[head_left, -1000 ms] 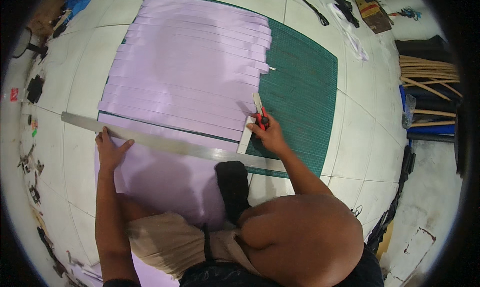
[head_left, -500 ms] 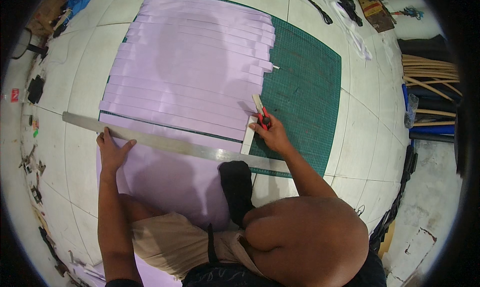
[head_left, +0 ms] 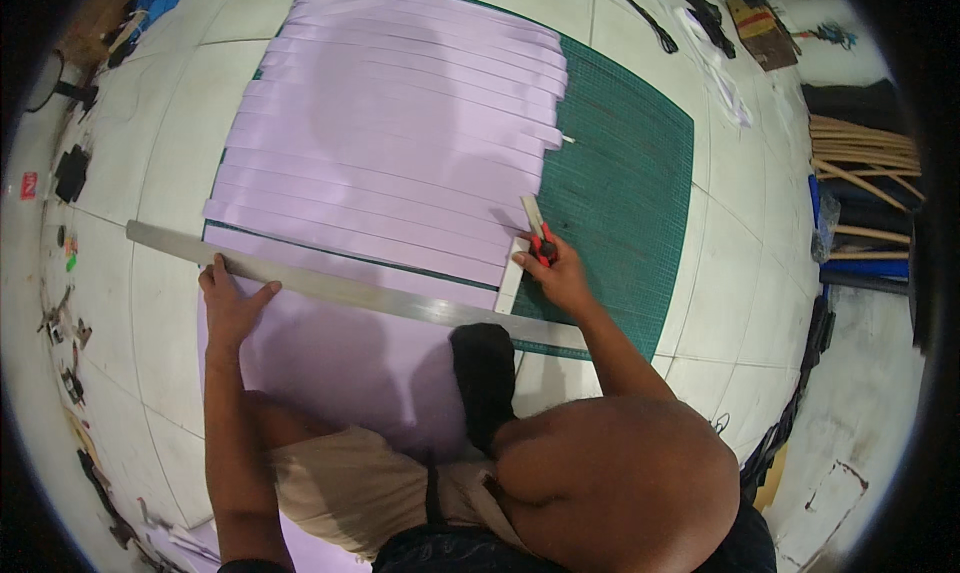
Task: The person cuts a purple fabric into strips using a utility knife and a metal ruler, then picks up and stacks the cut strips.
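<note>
A long metal ruler (head_left: 375, 295) lies across the lilac sheet (head_left: 320, 348) and the near edge of the green cutting mat (head_left: 625, 193). My left hand (head_left: 235, 303) rests on the ruler's left part, fingertips on the metal and thumb spread away. In my right hand (head_left: 562, 276) is a red and black utility knife (head_left: 543, 246), its pale end pointing away from me. The thumb and fingers of that hand also touch a short white strip (head_left: 512, 275), which stands across the ruler's far edge. Beyond the ruler, several cut lilac strips (head_left: 390, 113) lie side by side on the mat.
My sock-covered foot (head_left: 484, 378) is just below the ruler. Scissors (head_left: 648, 21) lie on the tiled floor at the far right, near a white cloth (head_left: 715, 68) and a box (head_left: 760, 33). Rolls and tan rods (head_left: 862, 138) are stacked along the right side.
The whole view has shifted slightly, so the mat and sheet appear a little further right. Both hands keep their places on the ruler, knife and white strip.
</note>
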Available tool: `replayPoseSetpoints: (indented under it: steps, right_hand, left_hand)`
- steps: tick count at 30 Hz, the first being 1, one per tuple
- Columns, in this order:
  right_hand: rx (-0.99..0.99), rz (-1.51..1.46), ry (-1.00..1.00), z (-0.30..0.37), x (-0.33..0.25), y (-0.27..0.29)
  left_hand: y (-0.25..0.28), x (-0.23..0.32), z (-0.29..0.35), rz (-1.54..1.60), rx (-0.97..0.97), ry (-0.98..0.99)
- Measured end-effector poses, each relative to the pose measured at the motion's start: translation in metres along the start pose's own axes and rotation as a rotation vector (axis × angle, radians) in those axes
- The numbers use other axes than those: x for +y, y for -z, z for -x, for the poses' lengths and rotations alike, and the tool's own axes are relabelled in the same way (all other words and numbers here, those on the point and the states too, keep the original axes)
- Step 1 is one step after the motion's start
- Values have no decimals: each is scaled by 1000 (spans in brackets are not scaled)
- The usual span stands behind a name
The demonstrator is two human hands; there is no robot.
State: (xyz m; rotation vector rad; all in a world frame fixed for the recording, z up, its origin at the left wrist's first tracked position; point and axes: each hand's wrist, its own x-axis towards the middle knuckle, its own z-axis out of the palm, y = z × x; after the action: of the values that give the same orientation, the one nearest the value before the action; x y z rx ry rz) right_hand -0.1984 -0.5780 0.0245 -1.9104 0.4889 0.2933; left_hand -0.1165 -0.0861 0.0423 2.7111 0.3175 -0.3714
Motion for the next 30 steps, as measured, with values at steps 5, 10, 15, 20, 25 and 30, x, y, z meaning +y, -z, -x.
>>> replayPoseSetpoints:
  steps: [5,10,15,20,25,30]
  right_hand:
    - [3,4,14,-3,0,-1]
    - [41,73,15,-4,-55,11]
    - [-132,89,114,-62,-140,-54]
    - [-300,34,217,-106,-215,-187]
    - [-332,-96,190,-131,-244,-299]
    - [-332,68,320,-147,-244,-350]
  left_hand:
    - [1,-7,-4,50,8,-3]
    - [10,3,-4,144,48,80]
    - [7,0,5,267,68,117]
    - [2,-7,8,298,123,96]
    - [5,0,6,309,83,139]
    - [11,1,9,308,61,126]
